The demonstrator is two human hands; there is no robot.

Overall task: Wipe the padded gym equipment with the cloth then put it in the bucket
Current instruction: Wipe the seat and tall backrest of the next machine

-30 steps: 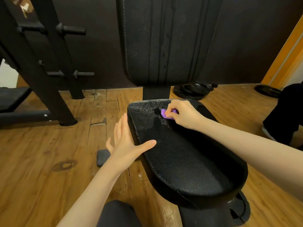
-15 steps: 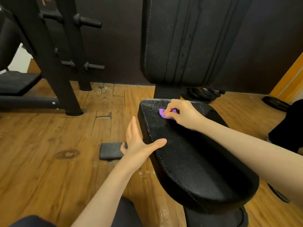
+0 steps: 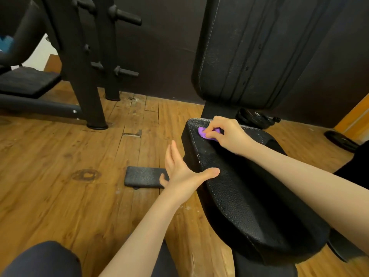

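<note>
Grained black leather-look seat pad, soft purple cloth, worn glossy wooden floor.

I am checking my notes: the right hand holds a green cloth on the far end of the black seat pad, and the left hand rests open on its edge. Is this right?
One detail is wrong: the cloth is purple, not green, as the head view shows. The right hand holds it on the seat pad, and the left hand rests open on its edge.

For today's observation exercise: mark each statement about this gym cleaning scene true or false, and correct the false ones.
1. The right hand holds a purple cloth on the seat pad. True.
2. The left hand grips the cloth. False: its fingers are straight, thumb resting on the pad.
3. The cloth is at the pad's near end. False: it is at the far end, by the backrest.
4. A small dark pad lies on the wooden floor. True.
</note>
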